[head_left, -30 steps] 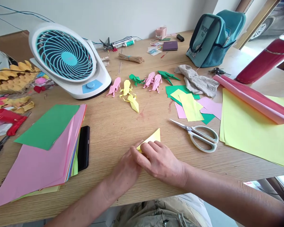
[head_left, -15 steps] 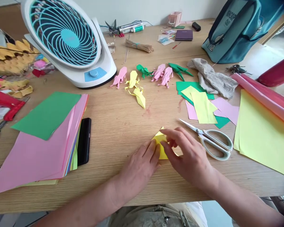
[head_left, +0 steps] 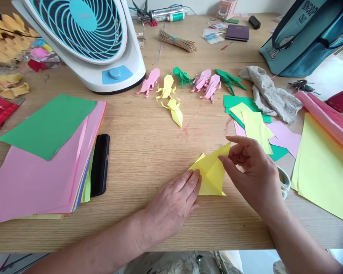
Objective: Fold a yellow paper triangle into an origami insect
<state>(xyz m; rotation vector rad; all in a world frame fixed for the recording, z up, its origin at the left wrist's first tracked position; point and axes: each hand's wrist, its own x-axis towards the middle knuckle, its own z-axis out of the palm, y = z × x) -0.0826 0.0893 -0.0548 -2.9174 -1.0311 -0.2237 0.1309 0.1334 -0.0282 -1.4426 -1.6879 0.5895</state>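
Observation:
A folded sheet of yellow origami paper [head_left: 211,171] lies before me, its right flap raised toward the upper right. My left hand [head_left: 174,201] rests flat on the paper's left part, fingers side by side and pressing it to the table. Between the thumb and forefinger of my right hand [head_left: 253,167] is the raised upper corner of the paper. Partly hidden behind my right hand, the scissors [head_left: 286,182] show only some of their pale handles.
Folded paper figures [head_left: 167,86] in pink, yellow and green stand farther back. Cut paper pieces [head_left: 254,127] and a grey cloth [head_left: 270,91] lie right of them. On the left are a paper stack [head_left: 45,179], a phone [head_left: 100,165] and a fan [head_left: 111,76].
My right hand has moved right and up, drawing the yellow paper's flap open so more of the sheet shows. My left hand stays on its left part. The view has shifted slightly.

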